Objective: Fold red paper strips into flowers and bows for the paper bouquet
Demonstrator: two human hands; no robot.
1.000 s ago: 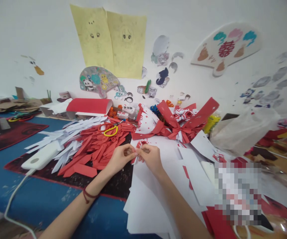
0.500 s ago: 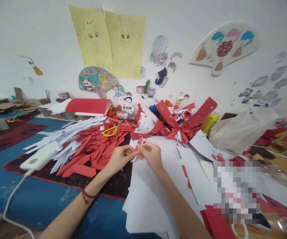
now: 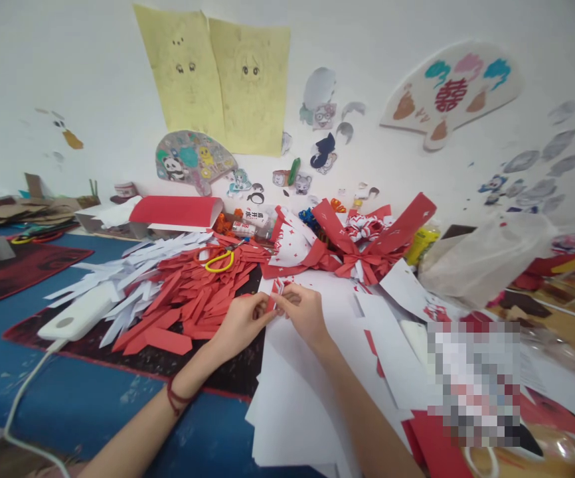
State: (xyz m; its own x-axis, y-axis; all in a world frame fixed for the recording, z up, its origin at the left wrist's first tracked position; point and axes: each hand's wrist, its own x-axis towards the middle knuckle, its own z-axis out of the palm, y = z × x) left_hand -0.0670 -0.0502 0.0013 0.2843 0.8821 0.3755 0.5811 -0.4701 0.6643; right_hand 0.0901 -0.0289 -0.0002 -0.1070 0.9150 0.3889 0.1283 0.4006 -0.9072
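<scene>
Between my two hands is a small folded red-and-white paper piece, partly hidden by the fingers. My left hand pinches its lower left side. From the right, my right hand is closed on the same piece, thumb and forefinger near its middle. Both hands are over a stack of white paper sheets. Left of them lies a heap of red paper strips, with white paper strips beside it. Scissors with yellow handles rest on the red heap.
Behind the hands stand red-and-white wrapped paper bouquets. A white power bank with a cable lies at left on a dark mat. At right are a pale plastic bag and red paper.
The folded paper piece has turned slightly in my fingers, and more of its white edges show. My left hand has shifted a little; both hands keep hold.
</scene>
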